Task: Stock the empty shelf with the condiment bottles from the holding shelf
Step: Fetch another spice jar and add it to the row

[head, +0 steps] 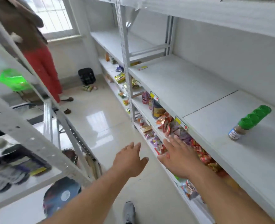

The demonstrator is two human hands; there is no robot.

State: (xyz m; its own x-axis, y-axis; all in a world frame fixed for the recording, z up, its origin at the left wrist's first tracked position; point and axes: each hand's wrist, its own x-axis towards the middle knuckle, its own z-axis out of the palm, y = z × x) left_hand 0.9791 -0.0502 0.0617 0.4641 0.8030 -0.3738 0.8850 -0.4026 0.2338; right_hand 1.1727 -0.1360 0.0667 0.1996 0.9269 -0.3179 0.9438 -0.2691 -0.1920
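Left hand: the left hand point(128, 160) is hanging over the floor in the aisle, fingers straight and spread, holding nothing.
Right hand: the right hand point(178, 159) is reaching beside it, fingers straight and loosely spread, holding nothing, passing in front of the snack packets point(199, 152); whether it is touching them cannot be told.
Bottles: a row of small bottles point(249, 122) with green caps and brown contents is standing on the white shelf point(190, 88) at the right, well apart from both hands; the nearest 1 is showing a blue and white label, and the number in the row is blurred.
Shelf surface: the white shelf is lying flat and smooth, made of 2 boards meeting at a dark seam, with yellow price tags point(178, 121) on its front edge.
Lower shelf: glossy packets in red, orange and purple are crowding the level below.
Left rack: a grey metal rack point(36, 143) with punched holes is slanting across the left side, carrying blurred goods.
Floor: the pale glossy tiles point(98, 120) are reflecting window light, leaving an open aisle between the 2 racks.
Far end: a person in red trousers point(43, 68) is standing near a barred window point(52, 13), and a black basket point(86, 75) is sitting against the wall.
Below: a grey shoe point(129, 212) is showing at the bottom edge.
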